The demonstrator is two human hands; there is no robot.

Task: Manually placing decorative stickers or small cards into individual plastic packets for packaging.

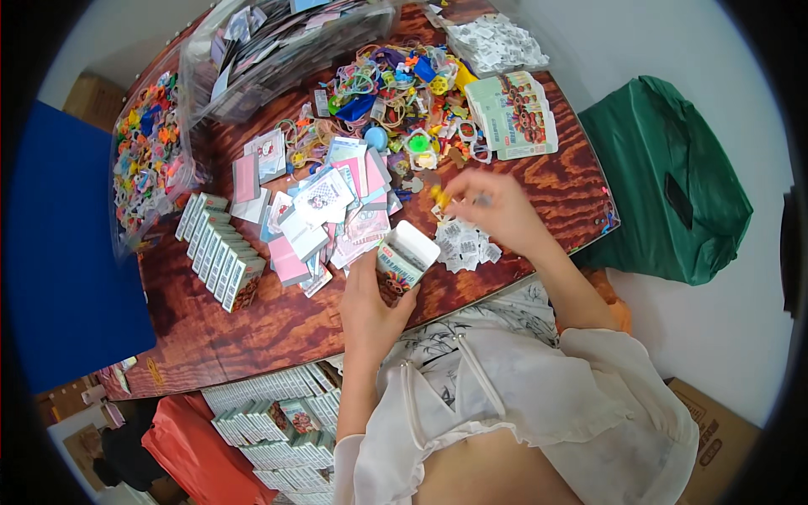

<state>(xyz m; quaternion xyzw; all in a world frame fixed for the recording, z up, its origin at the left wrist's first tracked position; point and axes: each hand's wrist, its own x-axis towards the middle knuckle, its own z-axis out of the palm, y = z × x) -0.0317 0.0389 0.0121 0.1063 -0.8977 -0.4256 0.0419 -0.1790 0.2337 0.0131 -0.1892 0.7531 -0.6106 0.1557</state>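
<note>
My left hand (pixel 372 299) is wrapped round a small printed carton (pixel 401 271), tilted, with its white top flap open. To the right of it, my right hand (pixel 495 209) is closed at the fingertips on a small yellow plastic trinket (pixel 439 197), slightly blurred, so its exact kind is unclear. Below that hand lies a pile of small white printed slips (pixel 463 246). Left of the carton spreads a heap of small cards and notepads (pixel 321 198) in pink, blue and white. Beyond both hands is a mound of colourful small plastic toys (pixel 404 88).
A row of filled cartons (pixel 220 257) stands at the left; flat cartons (pixel 515 116) are stacked at the right. Clear bins hold trinkets (pixel 151 147) and cards (pixel 269 63). A bag of white packets (pixel 497 44) sits at the back, and a green bag (pixel 665 177) beside the table.
</note>
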